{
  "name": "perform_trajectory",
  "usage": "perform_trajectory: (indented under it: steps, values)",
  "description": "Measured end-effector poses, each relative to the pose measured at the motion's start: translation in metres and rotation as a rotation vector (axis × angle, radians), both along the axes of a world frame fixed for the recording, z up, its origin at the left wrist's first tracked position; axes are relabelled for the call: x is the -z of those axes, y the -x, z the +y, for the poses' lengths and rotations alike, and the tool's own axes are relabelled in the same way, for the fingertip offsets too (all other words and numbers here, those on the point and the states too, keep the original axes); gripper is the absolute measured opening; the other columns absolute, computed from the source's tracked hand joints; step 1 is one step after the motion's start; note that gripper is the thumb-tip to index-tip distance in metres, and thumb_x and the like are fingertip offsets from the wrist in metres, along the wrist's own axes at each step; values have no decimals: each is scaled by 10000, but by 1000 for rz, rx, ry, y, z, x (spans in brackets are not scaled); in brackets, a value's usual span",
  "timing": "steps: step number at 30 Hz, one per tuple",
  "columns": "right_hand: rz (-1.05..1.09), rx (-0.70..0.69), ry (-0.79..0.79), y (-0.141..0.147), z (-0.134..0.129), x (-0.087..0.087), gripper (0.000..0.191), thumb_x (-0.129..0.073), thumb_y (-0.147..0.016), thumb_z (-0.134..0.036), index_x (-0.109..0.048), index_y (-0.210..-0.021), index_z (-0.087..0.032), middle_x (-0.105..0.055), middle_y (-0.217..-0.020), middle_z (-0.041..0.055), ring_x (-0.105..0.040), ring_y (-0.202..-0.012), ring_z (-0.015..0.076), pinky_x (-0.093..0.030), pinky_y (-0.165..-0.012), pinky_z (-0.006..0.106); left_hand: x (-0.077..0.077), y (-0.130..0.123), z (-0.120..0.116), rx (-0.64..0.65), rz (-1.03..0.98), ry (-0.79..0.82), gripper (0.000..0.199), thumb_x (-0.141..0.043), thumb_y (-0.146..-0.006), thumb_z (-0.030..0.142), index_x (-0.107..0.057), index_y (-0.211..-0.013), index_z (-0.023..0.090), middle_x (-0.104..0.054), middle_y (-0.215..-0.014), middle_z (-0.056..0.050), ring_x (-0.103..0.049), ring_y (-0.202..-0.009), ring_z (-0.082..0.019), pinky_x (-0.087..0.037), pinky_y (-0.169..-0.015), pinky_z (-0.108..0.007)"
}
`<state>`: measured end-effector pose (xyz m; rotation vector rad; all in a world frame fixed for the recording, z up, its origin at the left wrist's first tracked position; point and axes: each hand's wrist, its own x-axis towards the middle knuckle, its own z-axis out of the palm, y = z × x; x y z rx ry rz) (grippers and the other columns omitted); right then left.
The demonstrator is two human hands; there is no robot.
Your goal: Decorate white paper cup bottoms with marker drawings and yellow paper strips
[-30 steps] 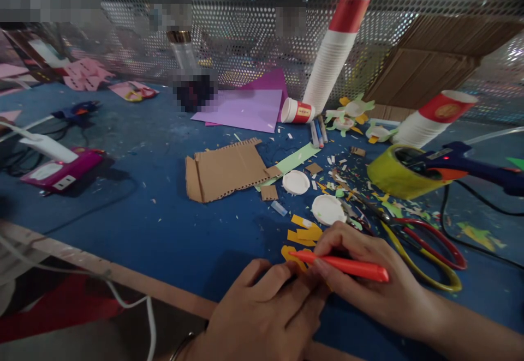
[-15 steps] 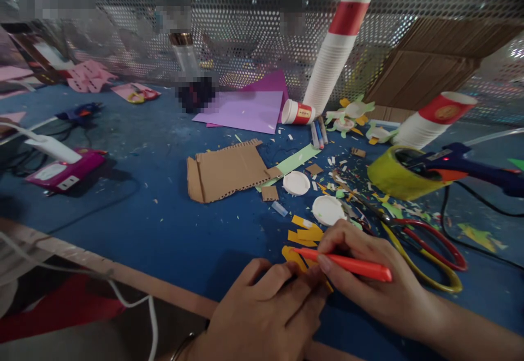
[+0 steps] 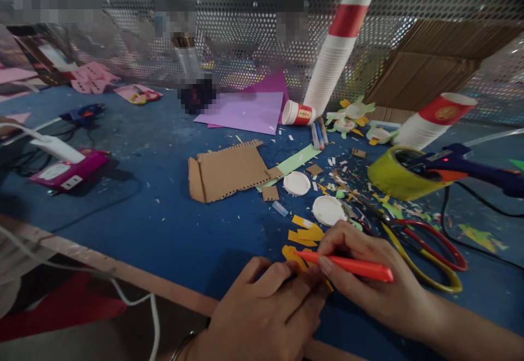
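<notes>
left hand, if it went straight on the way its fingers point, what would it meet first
Most likely the right hand, which holds the red-orange marker just beyond the left hand; whether the two hands touch is hard to tell.

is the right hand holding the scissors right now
No, the right hand grips a red-orange pen, while the scissors lie on the blue table beside it.

On my feed, a thin band (image 3: 182,346) curves over the wrist of the left hand (image 3: 268,309) — dark, with a pale metallic glint, its lower end out of view. The right hand (image 3: 374,295) and forearm (image 3: 470,323) are bare.
</notes>
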<state>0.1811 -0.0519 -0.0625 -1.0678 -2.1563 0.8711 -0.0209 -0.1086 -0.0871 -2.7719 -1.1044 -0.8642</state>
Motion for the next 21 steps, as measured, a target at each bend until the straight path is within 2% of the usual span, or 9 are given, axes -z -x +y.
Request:
perform_trajectory:
  steps: [10, 15, 21]
  values:
    - [0, 7, -21, -1, 0, 0, 117, -531, -917, -198, -549, -804, -221, -603, -675, -32, -573, -539, 85, -469, -491, 185, 3, 2, 0, 16, 3, -5, 308, -609, -953, 271, -647, -1248, 192, -743, -1143, 14, -563, -998, -165, -367, -800, -325]
    - [20, 0, -32, -2, -1, 2, 109, -548, -915, -206, -559, -808, -223, -606, -677, -37, -571, -535, 80, -474, -488, 173, 2, 2, 2, 30, 11, -12, 302, -636, -940, 278, -654, -1229, 190, -732, -1163, 51, -555, -985, -151, -361, -780, -329]
    - [4, -45, -36, -1, 0, 1, 81, -551, -913, -197, -566, -837, -222, -616, -692, -39, -589, -551, 77, -481, -498, 168, 2, 1, 2, 19, -1, -21, 291, -646, -935, 281, -666, -1207, 181, -749, -1076, 37, -555, -960, -158, -349, -777, -334]
